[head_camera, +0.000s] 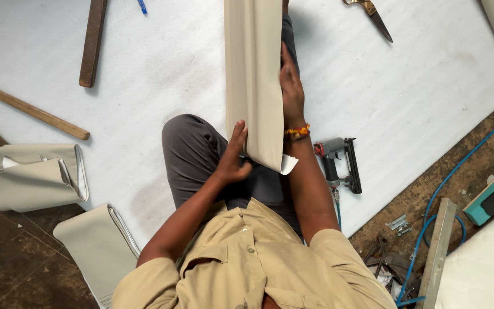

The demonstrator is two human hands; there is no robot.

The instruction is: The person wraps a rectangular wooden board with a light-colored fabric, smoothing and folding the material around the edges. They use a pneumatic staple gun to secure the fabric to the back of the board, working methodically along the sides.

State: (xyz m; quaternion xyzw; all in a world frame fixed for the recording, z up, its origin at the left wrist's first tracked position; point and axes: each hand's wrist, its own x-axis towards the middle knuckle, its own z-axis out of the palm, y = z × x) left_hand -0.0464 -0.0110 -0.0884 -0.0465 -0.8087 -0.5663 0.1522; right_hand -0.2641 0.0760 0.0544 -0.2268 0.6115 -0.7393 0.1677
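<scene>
both hands (232, 157) on beige panel (254, 80)

panel (254, 80): upright over my lap, left hand (232, 155) on its near edge, right hand (291, 91) behind it. staple gun (338, 163): on the sheet (418, 86) to my right. scissors (370, 16): far right. folded pieces (35, 174): left (two wooden sticks (92, 43) beyond them).

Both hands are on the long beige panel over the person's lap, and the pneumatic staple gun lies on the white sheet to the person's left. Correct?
Not quite. The head view shows the staple gun on the person's right, beside the right hand's forearm. The left hand and right hand do hold the beige panel, and the gun lies on the white sheet.
</scene>
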